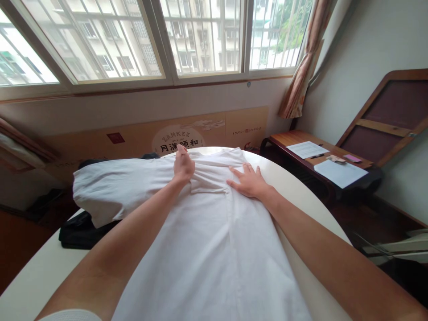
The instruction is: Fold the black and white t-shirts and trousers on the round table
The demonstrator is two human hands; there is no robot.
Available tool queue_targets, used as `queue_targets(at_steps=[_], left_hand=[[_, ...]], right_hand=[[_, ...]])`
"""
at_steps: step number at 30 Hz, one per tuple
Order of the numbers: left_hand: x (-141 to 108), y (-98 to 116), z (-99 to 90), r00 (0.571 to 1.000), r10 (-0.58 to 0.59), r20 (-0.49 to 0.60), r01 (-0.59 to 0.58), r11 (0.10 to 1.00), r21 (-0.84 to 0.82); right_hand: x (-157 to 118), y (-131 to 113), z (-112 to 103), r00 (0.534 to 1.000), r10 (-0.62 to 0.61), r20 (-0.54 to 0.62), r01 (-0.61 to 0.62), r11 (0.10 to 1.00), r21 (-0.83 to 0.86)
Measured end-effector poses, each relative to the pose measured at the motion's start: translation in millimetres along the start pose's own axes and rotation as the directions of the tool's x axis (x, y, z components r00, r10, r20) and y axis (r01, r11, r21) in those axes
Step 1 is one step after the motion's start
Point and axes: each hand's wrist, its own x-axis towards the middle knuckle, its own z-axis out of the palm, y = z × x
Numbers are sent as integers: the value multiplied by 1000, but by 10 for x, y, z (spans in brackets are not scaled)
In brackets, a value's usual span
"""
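Note:
A white shirt (214, 249) lies spread over the round white table, its sleeve (117, 183) stretched out to the left. At the upper part of the shirt, my left hand (183, 166) is closed on the fabric, with creases running from it to the right. My right hand (249, 182) rests flat on the shirt's right side, fingers spread. The shirt's lower end runs out of view at the bottom.
The white table (301, 200) has a curved edge. Dark cloth (83, 232) lies beneath the sleeve. To the right, a low wooden table (294, 138) holds papers (341, 172) and a pen. A printed cardboard panel (247, 120) leans under the window.

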Motion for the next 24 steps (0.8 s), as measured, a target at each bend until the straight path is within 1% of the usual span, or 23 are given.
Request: queue_targets(at_steps=[2,4,5,7,9,11,12,13,14,15,16,17,18,19,20,21,22,23,24], left_hand=[[17,-23,-41,999,-5,-32,4,999,-34],[47,-47,-85,994,45,-101,-51,996,-67],[63,-62,-103,992,62,-108,-69,995,-65],[95,-103,-126,998,43,-55,-45,998,-35],[114,-150,-129,999,-19,36,19,1000,22],[96,-169,-129,991,-76,106,66,993,96],[58,-154,-135,989,-79,124,60,988,145],[-11,-117,-152,990,-56,132,29,979,200],[-120,-59,-182,991,-5,132,-29,968,250],[-276,20,-230,987,76,141,-114,952,284],[-484,113,-296,968,185,169,-229,927,297],[-742,213,-380,929,292,227,-348,898,269],[-1044,312,-476,853,394,342,-472,862,185],[-1379,401,-579,740,497,454,-582,811,61],[-1732,473,-680,567,615,549,-683,723,-105],[-2087,523,-769,370,712,597,-742,613,-271],[-2426,552,-838,232,761,606,-751,536,-386],[-2737,560,-883,136,805,578,-747,466,-474],[-3010,552,-900,96,827,554,-731,437,-524]], right_hand=[[3,7,2,1000,-11,2,11,1000,8],[9,11,8,1000,-18,-5,18,1000,12],[12,12,12,1000,-20,-7,20,1000,11],[18,14,19,1000,-20,-2,20,1000,7],[24,22,26,1000,-21,12,21,1000,4],[31,33,32,1000,-18,22,19,1000,-3],[34,39,36,1000,-17,24,17,1000,-10],[37,45,40,1000,-17,22,18,1000,-17],[41,50,44,1000,-18,16,19,1000,-23],[44,54,49,1000,-18,9,18,999,-28],[46,57,54,1000,-15,5,16,999,-31],[48,59,58,1000,-11,4,12,999,-34],[48,60,61,1000,-7,8,8,999,-37],[48,62,64,1000,-4,11,4,999,-40],[46,62,66,1000,-3,14,3,999,-43],[43,63,68,1000,-5,15,5,999,-46],[40,63,69,1000,-8,13,9,999,-49],[36,63,70,1000,-12,12,13,999,-52],[34,64,72,1000,-16,13,17,998,-56]])
